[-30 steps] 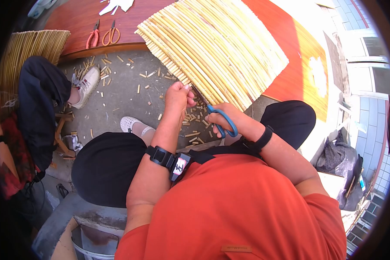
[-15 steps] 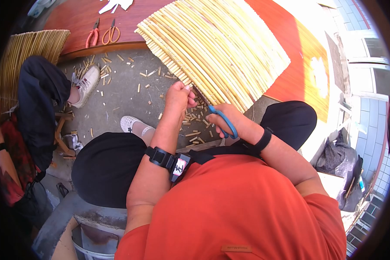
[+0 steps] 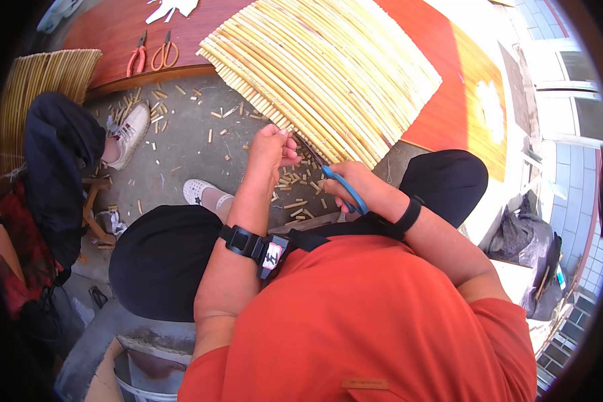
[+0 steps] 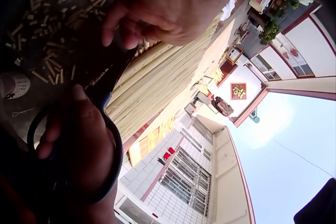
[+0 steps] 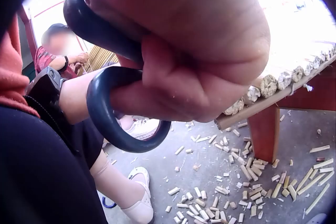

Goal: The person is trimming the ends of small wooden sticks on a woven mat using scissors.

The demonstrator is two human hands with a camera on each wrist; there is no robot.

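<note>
A mat of pale yellow reed sticks (image 3: 328,74) lies on the red-brown wooden table, its near edge overhanging. My left hand (image 3: 269,151) is at the mat's near left edge, thumb and forefinger pinching by the stick ends; the other fingers are curled. My right hand (image 3: 360,184) grips blue-handled scissors (image 3: 345,186), with fingers through the loops (image 5: 128,142). The dark blades run along the mat's edge toward my left fingertips. Cut stick ends (image 5: 262,82) line the mat's edge in the right wrist view.
Red-handled pliers (image 3: 137,60) and orange-handled scissors (image 3: 165,57) lie on the table (image 3: 107,40). Many short stick offcuts (image 3: 295,204) litter the concrete floor. Another person's leg (image 3: 63,141) and a second reed mat (image 3: 43,87) are on the left.
The scissors' handle loops show more edge-on and closer together than a second ago. The head view has shifted slightly; my left hand stays at the mat's edge.
</note>
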